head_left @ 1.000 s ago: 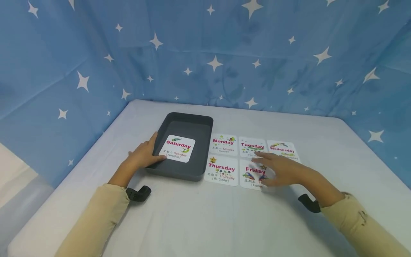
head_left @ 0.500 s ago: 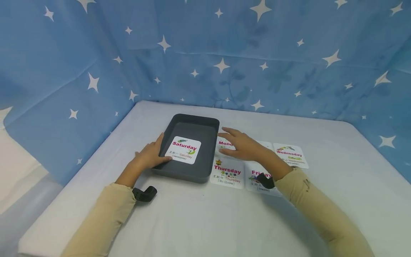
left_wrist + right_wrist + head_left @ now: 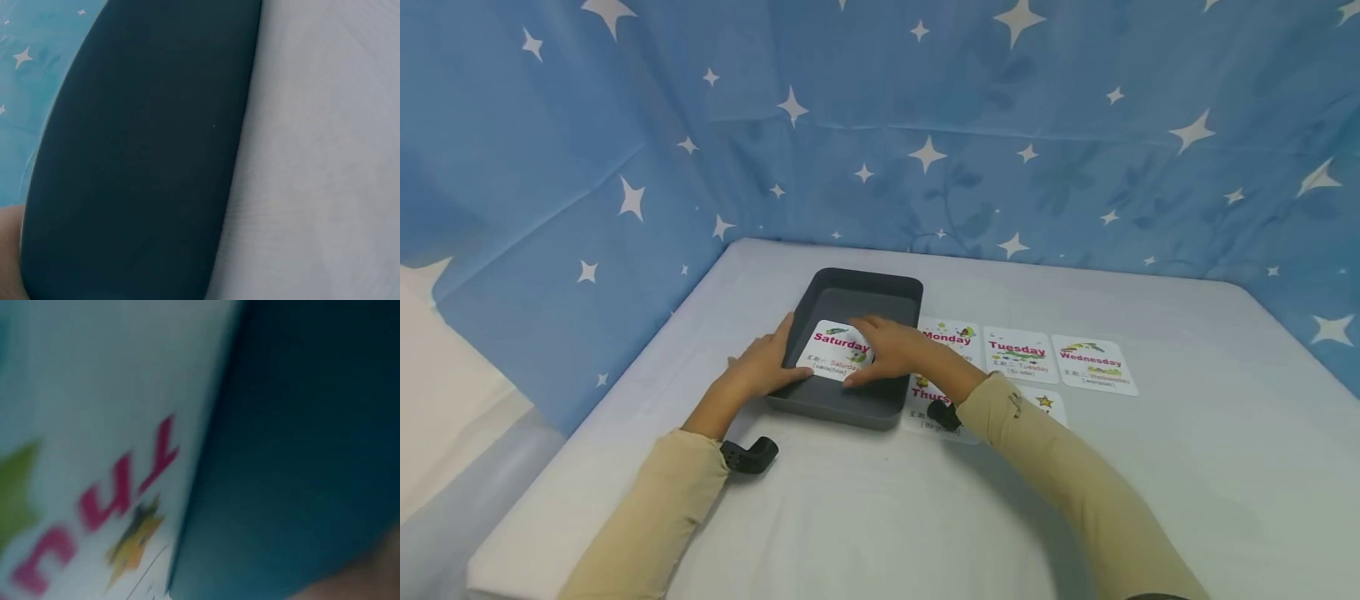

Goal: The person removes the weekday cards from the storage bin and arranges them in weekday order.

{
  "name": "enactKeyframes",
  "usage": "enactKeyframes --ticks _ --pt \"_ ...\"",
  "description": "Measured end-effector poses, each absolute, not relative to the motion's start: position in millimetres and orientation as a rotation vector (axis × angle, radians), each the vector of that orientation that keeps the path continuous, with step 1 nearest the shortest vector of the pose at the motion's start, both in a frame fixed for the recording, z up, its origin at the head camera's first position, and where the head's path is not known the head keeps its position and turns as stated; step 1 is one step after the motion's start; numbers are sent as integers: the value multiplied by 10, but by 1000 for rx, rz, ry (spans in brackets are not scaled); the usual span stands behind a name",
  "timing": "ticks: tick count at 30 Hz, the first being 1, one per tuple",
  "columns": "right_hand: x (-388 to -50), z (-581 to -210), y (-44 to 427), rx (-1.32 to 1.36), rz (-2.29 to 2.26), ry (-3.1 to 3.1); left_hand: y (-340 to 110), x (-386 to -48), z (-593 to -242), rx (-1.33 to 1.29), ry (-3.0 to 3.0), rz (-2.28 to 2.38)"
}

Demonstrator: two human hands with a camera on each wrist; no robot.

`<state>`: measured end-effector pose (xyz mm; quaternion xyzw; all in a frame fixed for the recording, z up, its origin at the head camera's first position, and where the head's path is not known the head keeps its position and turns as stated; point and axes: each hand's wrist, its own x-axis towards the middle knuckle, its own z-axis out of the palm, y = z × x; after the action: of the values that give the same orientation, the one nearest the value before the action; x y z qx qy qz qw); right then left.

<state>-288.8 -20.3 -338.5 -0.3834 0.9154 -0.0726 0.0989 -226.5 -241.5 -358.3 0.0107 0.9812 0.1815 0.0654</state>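
Note:
A dark grey tray (image 3: 902,292) stands on the white table, with a white Saturday card (image 3: 831,354) lying in it. My left hand (image 3: 758,364) holds the tray's left side, its thumb reaching over the rim to the card's lower left corner. At the card's right side is my right hand (image 3: 891,350), thumb and fingers spread wide around its edge; whether they touch the card is unclear. In the left wrist view, the tray's outer wall (image 3: 137,150) fills much of the frame. The right wrist view shows the Thursday card (image 3: 112,456) beside the tray's wall (image 3: 294,437).
Right of the tray lie the Monday (image 3: 958,337), Tuesday (image 3: 1018,350) and Wednesday (image 3: 1097,362) cards in a row. Nearer me, the Thursday card (image 3: 917,417) and another card (image 3: 1048,402) are partly hidden by the right arm. A blue starry curtain (image 3: 970,125) stands behind.
My right hand has moved left from over the loose cards into the tray, beside the Saturday card. My left hand stays at the tray. The head view has shifted slightly.

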Motion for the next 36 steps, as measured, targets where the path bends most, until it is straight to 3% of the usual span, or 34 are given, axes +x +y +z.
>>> enactKeyframes --ticks 8,36 --pt "-2963 -3444 -255 -1077 -177 2667 -2407 -2277 -3562 29 2950 532" --pt "-2888 -3479 -250 -1271 -168 2784 -2386 -2250 -3544 27 2946 544"
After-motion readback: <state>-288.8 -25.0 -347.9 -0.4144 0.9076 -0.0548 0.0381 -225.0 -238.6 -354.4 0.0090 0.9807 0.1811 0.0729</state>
